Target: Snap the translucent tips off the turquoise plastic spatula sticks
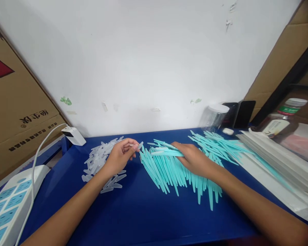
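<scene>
My left hand (122, 154) pinches a small translucent cap (140, 145) between thumb and fingers, just right of a heap of translucent caps (100, 160) on the blue table (133, 212). My right hand (195, 158) rests on a spread pile of teal plastic sticks (169, 171) and grips a teal stick (166, 153) that points left toward the cap. A second pile of teal sticks (215, 143) lies farther right.
A white power strip (7, 205) with its cable lies at the left edge, with a white charger (73, 135) behind it. Stacked clear sleeves (279, 160) lie at right. A clear jar (214, 118), a phone (243, 113), a bottle (282, 119) and cardboard boxes (12, 112) stand around.
</scene>
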{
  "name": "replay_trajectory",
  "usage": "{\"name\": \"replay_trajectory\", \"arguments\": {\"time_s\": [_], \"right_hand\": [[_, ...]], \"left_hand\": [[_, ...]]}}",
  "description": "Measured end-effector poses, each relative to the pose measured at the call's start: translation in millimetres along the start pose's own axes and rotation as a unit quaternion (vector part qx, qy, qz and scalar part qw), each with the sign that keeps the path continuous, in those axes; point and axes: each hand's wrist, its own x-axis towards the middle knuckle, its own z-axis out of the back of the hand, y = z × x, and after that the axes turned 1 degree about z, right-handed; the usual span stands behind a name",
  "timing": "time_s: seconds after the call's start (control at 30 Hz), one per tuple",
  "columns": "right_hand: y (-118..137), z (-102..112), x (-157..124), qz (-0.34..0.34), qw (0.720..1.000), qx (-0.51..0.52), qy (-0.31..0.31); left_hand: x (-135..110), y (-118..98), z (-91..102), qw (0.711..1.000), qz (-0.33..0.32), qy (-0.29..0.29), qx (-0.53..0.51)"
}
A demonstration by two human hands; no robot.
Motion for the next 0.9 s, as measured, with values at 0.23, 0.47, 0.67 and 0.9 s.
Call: {"name": "replay_trajectory", "arguments": {"time_s": [0.23, 0.47, 0.67, 0.9], "right_hand": [[5.1, 0.4, -0.3, 0.001, 1.000, -0.008, 0.017], [4.8, 1.1, -0.3, -0.003, 1.000, -0.005, 0.020], [-0.7, 0.4, -0.8, 0.004, 1.000, -0.018, 0.011], [0.0, 1.3, -0.2, 0.015, 1.000, -0.018, 0.008]], "left_hand": [[-7.0, -7.1, -5.9, 0.991, 0.065, 0.021, -0.117], [-4.3, -9.5, -4.6, 0.915, 0.169, 0.041, -0.365], [-6.2, -8.1, -7.1, 0.918, 0.171, 0.061, -0.353], [-8.2, -8.3, -5.5, 0.943, 0.167, 0.044, -0.283]]}}
